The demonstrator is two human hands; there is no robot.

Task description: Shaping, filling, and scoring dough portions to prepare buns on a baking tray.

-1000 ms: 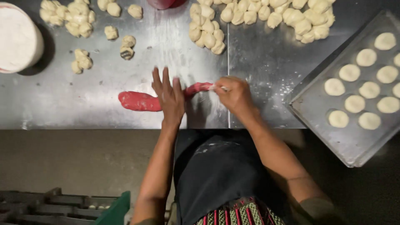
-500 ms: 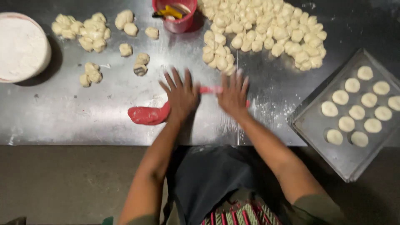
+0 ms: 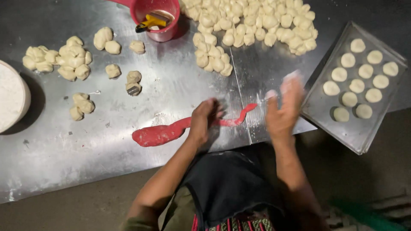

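A long rope of red dough (image 3: 162,133) lies on the steel table (image 3: 85,145), thick at its left end and thin toward the right, where its tip curls up. My left hand (image 3: 203,119) presses down on the middle of the rope, fingers curled over it. My right hand (image 3: 283,110) is lifted off the table to the right of the rope's tip, blurred, fingers spread, holding nothing.
A metal tray (image 3: 355,128) with several flat pale dough rounds sits at the right. A big heap of pale dough balls (image 3: 252,25) lies at the back, smaller clusters (image 3: 64,60) at the left. A red cup (image 3: 156,17) holds tools. A white bowl (image 3: 10,100) is far left.
Both hands were flat on the red rope. Now my right hand has lifted off and moved right, and the rope is longer and thinner at its right end.
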